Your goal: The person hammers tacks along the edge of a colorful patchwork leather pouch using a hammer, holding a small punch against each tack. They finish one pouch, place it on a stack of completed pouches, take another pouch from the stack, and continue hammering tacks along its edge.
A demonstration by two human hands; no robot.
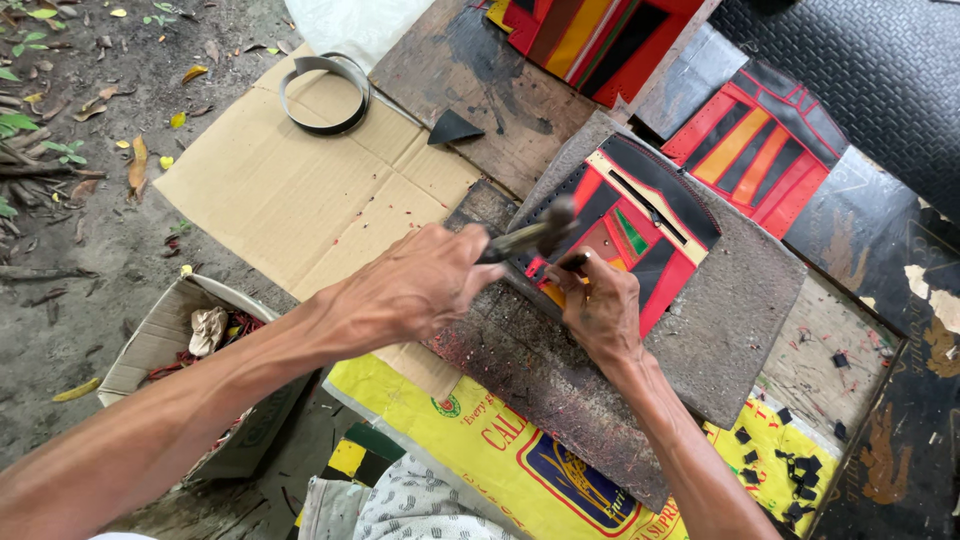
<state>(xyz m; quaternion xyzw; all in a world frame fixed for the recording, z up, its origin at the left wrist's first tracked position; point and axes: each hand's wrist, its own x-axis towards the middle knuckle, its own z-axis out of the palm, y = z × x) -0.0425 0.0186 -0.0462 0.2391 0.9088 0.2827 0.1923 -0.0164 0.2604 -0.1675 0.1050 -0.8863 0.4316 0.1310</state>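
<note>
My left hand (415, 285) grips the handle of a small hammer (545, 228), whose head hangs just above the workpiece. My right hand (600, 310) pinches a short dark punch (576, 262), its tip standing on the near edge of a patchwork panel (655, 215). The panel is made of red, black, yellow and green strips with a row of small holes along its border. It lies on a grey slab (745, 300) that rests on a worn wooden board (530, 375).
A flat cardboard sheet (300, 190) carries a metal band ring (325, 95); a black triangular offcut (452, 127) lies beside it. Two more striped panels (760, 150) (590, 35) lie farther off. An open cardboard box (165, 335), a yellow printed sack (500, 455) and several small black scraps (795, 475) surround me.
</note>
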